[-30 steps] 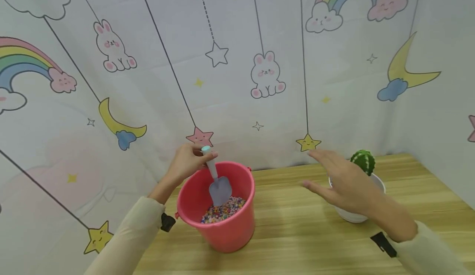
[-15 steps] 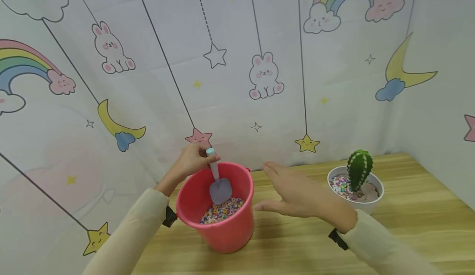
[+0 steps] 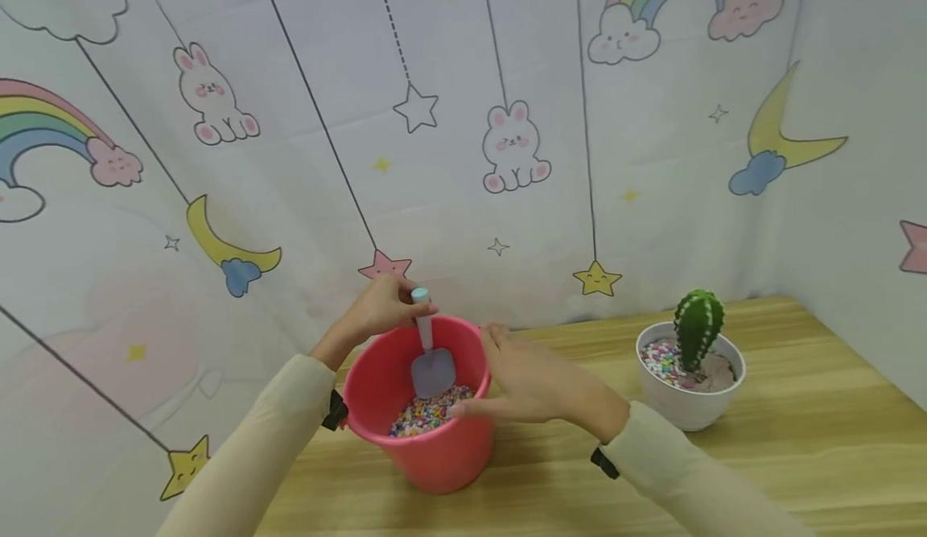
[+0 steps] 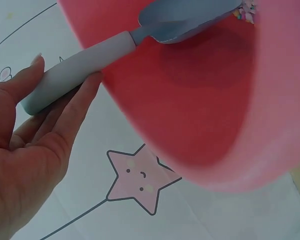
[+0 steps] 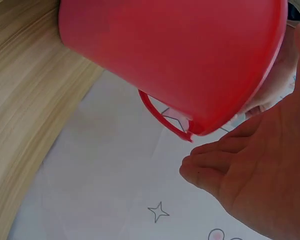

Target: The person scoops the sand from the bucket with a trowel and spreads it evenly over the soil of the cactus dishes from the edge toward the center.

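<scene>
A pink-red bucket [image 3: 443,466] stands on the table with a layer of multicoloured beads or pebbles [image 3: 423,415] inside. My left hand [image 3: 382,307] holds a small trowel [image 3: 433,373] by its pale handle, thumb on one side and fingers on the other. The trowel's grey blade points down into the bucket, close over the beads. In the left wrist view the handle [image 4: 85,67] crosses the bucket's rim. My right hand [image 3: 539,377] is at the bucket's right rim, fingers extended and thumb apart, overlapping the rim. The right wrist view shows its straight fingers [image 5: 210,165] beside the rim.
To the right, a white pot [image 3: 688,410] holds a green cactus [image 3: 698,329], with coloured pebbles and a brownish patch round its base. A thin red bail [image 5: 157,116] hangs at the bucket's far side. Behind the wooden table [image 3: 579,481] hangs a printed cloth [image 3: 449,207].
My right hand has moved left from in front of the cactus pot to the bucket's right rim. The left hand and trowel have shifted slightly right.
</scene>
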Available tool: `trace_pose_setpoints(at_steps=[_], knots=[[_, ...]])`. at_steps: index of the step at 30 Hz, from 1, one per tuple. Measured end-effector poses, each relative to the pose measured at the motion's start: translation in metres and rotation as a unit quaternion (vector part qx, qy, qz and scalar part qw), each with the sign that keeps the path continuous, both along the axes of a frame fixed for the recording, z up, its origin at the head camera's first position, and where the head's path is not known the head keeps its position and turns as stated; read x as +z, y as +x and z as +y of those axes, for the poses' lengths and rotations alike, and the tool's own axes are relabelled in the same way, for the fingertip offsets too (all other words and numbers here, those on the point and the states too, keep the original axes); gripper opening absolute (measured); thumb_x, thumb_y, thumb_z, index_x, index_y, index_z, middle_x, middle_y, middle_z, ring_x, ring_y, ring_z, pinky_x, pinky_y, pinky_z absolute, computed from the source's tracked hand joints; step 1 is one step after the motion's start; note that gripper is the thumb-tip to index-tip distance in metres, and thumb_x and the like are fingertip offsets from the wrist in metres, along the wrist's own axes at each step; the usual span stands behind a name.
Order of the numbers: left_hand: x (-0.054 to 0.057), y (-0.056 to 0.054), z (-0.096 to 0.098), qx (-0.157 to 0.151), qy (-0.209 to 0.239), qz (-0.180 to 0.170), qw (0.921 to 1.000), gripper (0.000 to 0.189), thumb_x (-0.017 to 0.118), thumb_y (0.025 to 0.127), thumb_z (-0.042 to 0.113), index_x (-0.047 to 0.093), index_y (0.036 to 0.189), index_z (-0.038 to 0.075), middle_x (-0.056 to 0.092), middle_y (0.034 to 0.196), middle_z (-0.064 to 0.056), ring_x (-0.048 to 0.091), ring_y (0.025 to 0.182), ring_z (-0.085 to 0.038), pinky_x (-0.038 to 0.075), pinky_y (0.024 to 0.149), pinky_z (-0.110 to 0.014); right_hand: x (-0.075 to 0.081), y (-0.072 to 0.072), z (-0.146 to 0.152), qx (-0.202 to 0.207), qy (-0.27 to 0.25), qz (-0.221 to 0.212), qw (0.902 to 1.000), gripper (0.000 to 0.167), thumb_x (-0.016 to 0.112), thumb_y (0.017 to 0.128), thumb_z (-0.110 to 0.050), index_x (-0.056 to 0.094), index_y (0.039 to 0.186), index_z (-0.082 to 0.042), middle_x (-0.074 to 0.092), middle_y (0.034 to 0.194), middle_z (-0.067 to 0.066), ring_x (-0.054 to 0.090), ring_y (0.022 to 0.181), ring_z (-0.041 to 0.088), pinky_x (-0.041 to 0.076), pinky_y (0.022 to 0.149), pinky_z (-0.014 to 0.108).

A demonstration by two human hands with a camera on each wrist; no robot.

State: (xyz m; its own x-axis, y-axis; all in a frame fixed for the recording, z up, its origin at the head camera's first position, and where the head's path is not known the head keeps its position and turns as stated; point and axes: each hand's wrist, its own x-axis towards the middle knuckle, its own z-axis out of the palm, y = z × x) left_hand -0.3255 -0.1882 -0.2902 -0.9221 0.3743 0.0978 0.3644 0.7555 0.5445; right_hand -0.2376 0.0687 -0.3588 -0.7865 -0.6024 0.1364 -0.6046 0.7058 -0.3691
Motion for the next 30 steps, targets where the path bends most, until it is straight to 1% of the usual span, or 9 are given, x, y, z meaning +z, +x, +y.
trace_pose_setpoints(at_steps=[2, 4, 5, 8, 12, 16, 18, 25, 30], knots=[[0.000, -0.001, 0.001, -0.005, -0.005, -0.001, 1.0000, 0.021, 0.081, 0.095, 0.029, 0.078, 0.094, 0.008, 0.072, 0.080, -0.007, 0.067, 0.072, -0.015, 0.060, 0.066, -0.023, -0.002, -0.002, -0.005, -0.014, 0.016, -0.013, 0.9997, 0.126, 0.050, 0.081, -0.095, 0.019, 0.167, -0.009, 0.033, 0.170, 0.014, 0.040, 0.155, 0.036, 0.054, 0.116, 0.052], [0.001, -0.002, 0.003, -0.008, -0.007, -0.005, 0.9999, 0.019, 0.081, 0.095, 0.028, 0.079, 0.096, 0.009, 0.073, 0.082, -0.007, 0.067, 0.074, -0.015, 0.061, 0.068, -0.024, -0.004, -0.004, -0.009, -0.029, 0.032, -0.022, 0.9988, 0.132, 0.047, 0.078, -0.098, 0.014, 0.168, -0.007, 0.022, 0.175, 0.017, 0.028, 0.161, 0.040, 0.048, 0.121, 0.055], [0.001, -0.003, 0.004, -0.010, -0.008, -0.007, 0.9999, 0.019, 0.081, 0.095, 0.027, 0.079, 0.097, 0.009, 0.073, 0.084, -0.006, 0.068, 0.075, -0.015, 0.061, 0.069, -0.024, -0.006, -0.005, -0.010, -0.034, 0.036, -0.025, 0.9984, 0.134, 0.046, 0.077, -0.099, 0.013, 0.169, -0.007, 0.019, 0.176, 0.017, 0.024, 0.162, 0.041, 0.044, 0.124, 0.056], [0.002, -0.004, 0.007, -0.015, -0.020, -0.009, 0.9996, 0.018, 0.082, 0.093, 0.027, 0.079, 0.095, 0.010, 0.071, 0.081, -0.004, 0.065, 0.075, -0.016, 0.058, 0.068, -0.023, -0.008, -0.006, -0.013, -0.042, 0.039, -0.029, 0.9979, 0.136, 0.044, 0.077, -0.101, 0.012, 0.169, -0.006, 0.014, 0.177, 0.017, 0.017, 0.164, 0.040, 0.037, 0.129, 0.055], [0.000, -0.006, 0.010, -0.022, -0.045, -0.010, 0.9987, 0.019, 0.086, 0.090, 0.028, 0.077, 0.090, 0.012, 0.065, 0.077, -0.002, 0.061, 0.074, -0.017, 0.053, 0.066, -0.023, -0.010, -0.005, -0.013, -0.042, 0.032, -0.032, 0.9981, 0.136, 0.044, 0.077, -0.100, 0.010, 0.169, -0.006, 0.012, 0.177, 0.017, 0.014, 0.165, 0.040, 0.033, 0.131, 0.055], [-0.004, -0.006, 0.014, -0.043, -0.065, -0.024, 0.9967, 0.017, 0.087, 0.089, 0.027, 0.078, 0.094, 0.013, 0.070, 0.082, -0.001, 0.063, 0.077, -0.016, 0.056, 0.069, -0.023, -0.011, -0.005, -0.014, -0.038, 0.034, -0.035, 0.9981, 0.136, 0.042, 0.078, -0.101, 0.009, 0.169, -0.006, 0.011, 0.177, 0.017, 0.012, 0.165, 0.039, 0.030, 0.132, 0.053], [-0.005, -0.005, 0.015, -0.049, -0.075, -0.030, 0.9956, 0.017, 0.087, 0.088, 0.026, 0.079, 0.096, 0.013, 0.072, 0.084, -0.001, 0.064, 0.079, -0.016, 0.057, 0.070, -0.023, -0.011, -0.004, -0.014, -0.036, 0.035, -0.036, 0.9981, 0.135, 0.042, 0.078, -0.100, 0.008, 0.169, -0.006, 0.011, 0.178, 0.017, 0.012, 0.166, 0.039, 0.030, 0.133, 0.052], [-0.008, -0.003, 0.023, -0.037, -0.127, -0.041, 0.9904, 0.022, 0.088, 0.086, 0.032, 0.077, 0.094, 0.014, 0.071, 0.081, 0.000, 0.062, 0.077, -0.015, 0.053, 0.065, -0.023, -0.010, -0.003, -0.014, -0.034, 0.031, -0.043, 0.9980, 0.134, 0.044, 0.080, -0.098, 0.007, 0.169, -0.007, 0.011, 0.178, 0.016, 0.012, 0.166, 0.039, 0.029, 0.133, 0.052], [-0.010, -0.004, 0.022, -0.040, -0.115, -0.045, 0.9915, 0.021, 0.087, 0.088, 0.031, 0.077, 0.091, 0.013, 0.067, 0.074, 0.000, 0.059, 0.071, -0.014, 0.050, 0.062, -0.021, -0.010, -0.004, -0.014, -0.032, 0.030, -0.039, 0.9983, 0.133, 0.043, 0.081, -0.098, 0.006, 0.169, -0.005, 0.010, 0.177, 0.018, 0.011, 0.166, 0.039, 0.028, 0.134, 0.051]])
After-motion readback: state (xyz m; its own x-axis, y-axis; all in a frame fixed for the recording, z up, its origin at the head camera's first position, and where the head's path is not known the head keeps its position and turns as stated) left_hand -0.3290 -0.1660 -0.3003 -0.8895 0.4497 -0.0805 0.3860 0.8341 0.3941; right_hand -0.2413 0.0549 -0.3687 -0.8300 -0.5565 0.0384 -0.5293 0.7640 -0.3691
